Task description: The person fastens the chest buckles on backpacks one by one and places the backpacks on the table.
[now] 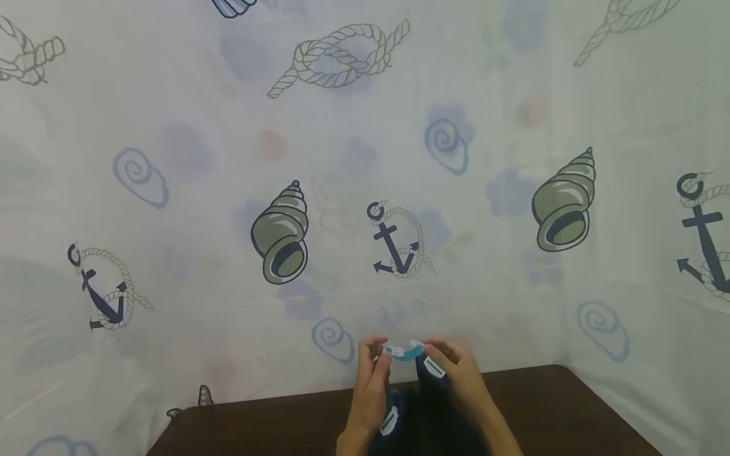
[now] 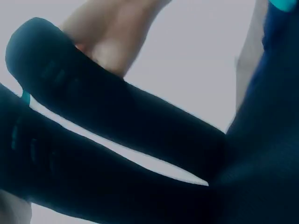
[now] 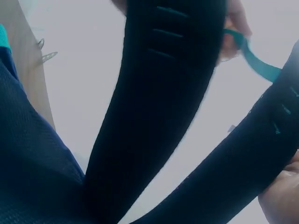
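Observation:
Two dark padded straps [image 1: 424, 411] rise between the hands, each with a white patch near its top, like a backpack's shoulder straps. A narrow teal strap [image 1: 406, 353] with pale pieces at its ends spans the gap between them. My left hand [image 1: 367, 389] pinches the teal strap's left end between thumb and fingers. At its right end, the right hand [image 1: 464, 380] pinches it likewise. Seen from the right wrist, the teal strap [image 3: 261, 67] runs between the two dark straps [image 3: 159, 93], which meet at a dark fabric body [image 3: 28, 154]; fingers are partly hidden behind them.
A dark brown table [image 1: 274, 424] lies beneath the hands. Behind it hangs a white curtain [image 1: 342, 145] printed with shells, anchors and knots, which also runs along both sides.

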Motion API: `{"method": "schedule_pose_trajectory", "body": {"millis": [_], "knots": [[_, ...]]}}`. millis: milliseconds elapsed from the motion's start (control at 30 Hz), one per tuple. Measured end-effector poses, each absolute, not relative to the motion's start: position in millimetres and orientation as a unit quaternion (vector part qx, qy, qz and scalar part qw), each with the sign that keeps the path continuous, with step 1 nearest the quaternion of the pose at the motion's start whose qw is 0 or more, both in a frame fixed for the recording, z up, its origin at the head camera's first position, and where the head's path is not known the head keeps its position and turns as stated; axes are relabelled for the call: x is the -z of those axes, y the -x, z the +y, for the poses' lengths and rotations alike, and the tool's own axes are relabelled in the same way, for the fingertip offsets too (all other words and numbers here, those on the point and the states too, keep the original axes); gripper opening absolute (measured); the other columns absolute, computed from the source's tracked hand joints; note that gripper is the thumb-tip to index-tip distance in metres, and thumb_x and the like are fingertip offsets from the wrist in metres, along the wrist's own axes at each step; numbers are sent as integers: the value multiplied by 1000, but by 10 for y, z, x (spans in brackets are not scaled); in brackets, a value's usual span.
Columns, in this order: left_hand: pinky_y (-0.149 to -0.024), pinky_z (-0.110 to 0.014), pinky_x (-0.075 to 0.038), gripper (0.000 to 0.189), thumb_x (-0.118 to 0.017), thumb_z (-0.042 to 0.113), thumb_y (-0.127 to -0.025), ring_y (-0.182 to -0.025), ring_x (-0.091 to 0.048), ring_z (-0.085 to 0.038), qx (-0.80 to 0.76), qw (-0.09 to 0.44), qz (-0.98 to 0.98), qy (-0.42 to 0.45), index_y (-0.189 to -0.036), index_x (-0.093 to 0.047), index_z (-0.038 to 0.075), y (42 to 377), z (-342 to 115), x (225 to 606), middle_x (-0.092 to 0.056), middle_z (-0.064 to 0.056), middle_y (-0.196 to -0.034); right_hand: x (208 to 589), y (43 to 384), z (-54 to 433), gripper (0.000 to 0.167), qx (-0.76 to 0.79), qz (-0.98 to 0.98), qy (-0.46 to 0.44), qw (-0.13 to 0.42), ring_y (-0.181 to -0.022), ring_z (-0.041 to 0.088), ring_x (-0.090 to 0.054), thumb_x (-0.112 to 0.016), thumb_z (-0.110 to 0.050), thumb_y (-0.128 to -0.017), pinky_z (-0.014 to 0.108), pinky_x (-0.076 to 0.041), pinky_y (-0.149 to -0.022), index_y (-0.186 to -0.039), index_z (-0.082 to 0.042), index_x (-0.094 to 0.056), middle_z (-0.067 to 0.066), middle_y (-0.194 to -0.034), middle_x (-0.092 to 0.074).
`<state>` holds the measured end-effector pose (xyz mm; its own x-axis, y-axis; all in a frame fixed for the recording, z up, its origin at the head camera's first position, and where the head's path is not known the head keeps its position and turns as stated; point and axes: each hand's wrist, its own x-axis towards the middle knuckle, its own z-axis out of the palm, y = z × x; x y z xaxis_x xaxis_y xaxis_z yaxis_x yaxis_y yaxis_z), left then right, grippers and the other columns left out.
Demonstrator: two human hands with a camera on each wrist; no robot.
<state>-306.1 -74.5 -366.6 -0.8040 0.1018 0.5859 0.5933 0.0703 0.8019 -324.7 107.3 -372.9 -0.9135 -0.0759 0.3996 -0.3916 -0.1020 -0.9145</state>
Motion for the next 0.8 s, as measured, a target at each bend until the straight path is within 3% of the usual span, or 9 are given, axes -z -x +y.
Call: {"method": "schedule_pose_trajectory", "body": {"millis": [133, 267, 433, 533, 567, 700, 800], "knots": [[-68, -22, -39, 21, -38, 16, -108, -74, -45, -7, 597, 242, -724, 247, -127, -41, 10, 3138, -846, 3748, -37, -1, -90, 3735, 3254, 1084, 31, -705, -675, -181, 115, -92, 14, -61, -60, -23, -101, 23, -54, -77, -123, -2, -64, 6, -110, -67], [-77, -25, -42, 21, -40, 12, -106, -87, -55, -13, 568, 274, -732, 256, -127, -41, 8, 3182, -972, 3832, -45, -3, -95, 3764, 3265, 1060, 30, -645, -718, -229, 128, -94, 11, -64, -60, -24, -100, 23, -54, -79, -125, -8, -65, 13, -118, -67], [-71, -24, -47, 22, -38, 12, -107, -82, -58, -9, 571, 292, -724, 252, -128, -38, 7, 3231, -951, 3957, -51, -8, -99, 3826, 3329, 955, 31, -584, -752, -265, 150, -111, 11, -62, -60, -26, -100, 23, -50, -91, -128, -12, -65, 14, -130, -65], [-63, -23, -45, 21, -40, 13, -108, -73, -52, -6, 586, 332, -710, 206, -127, -39, 5, 3222, -769, 4055, -50, -6, -96, 3861, 3351, 925, 32, -585, -758, -239, 160, -121, 19, -60, -61, -27, -100, 31, -49, -100, -128, -14, -66, 9, -132, -65], [-61, -23, -43, 21, -40, 14, -108, -71, -49, -7, 590, 345, -705, 190, -126, -39, 5, 3206, -681, 4087, -50, -6, -96, 3866, 3354, 936, 33, -585, -760, -235, 156, -124, 22, -59, -61, -29, -100, 36, -48, -103, -129, -14, -66, 8, -132, -65], [-67, -24, -47, 20, -41, 12, -107, -77, -54, -13, 585, 386, -691, 179, -125, -40, 2, 3120, -373, 4155, -56, -8, -104, 3832, 3327, 1063, 35, -590, -762, -241, 117, -125, 29, -57, -57, -30, -102, 37, -48, -101, -131, -12, -64, 11, -134, -63], [-76, -26, -50, 23, -38, 14, -109, -91, -62, -21, 588, 367, -696, 189, -129, -38, 3, 3092, -337, 4128, -59, -13, -118, 3790, 3300, 1145, 35, -598, -758, -243, 93, -119, 27, -58, -55, -29, -103, 26, -49, -93, -130, -10, -63, 14, -131, -63]]}}
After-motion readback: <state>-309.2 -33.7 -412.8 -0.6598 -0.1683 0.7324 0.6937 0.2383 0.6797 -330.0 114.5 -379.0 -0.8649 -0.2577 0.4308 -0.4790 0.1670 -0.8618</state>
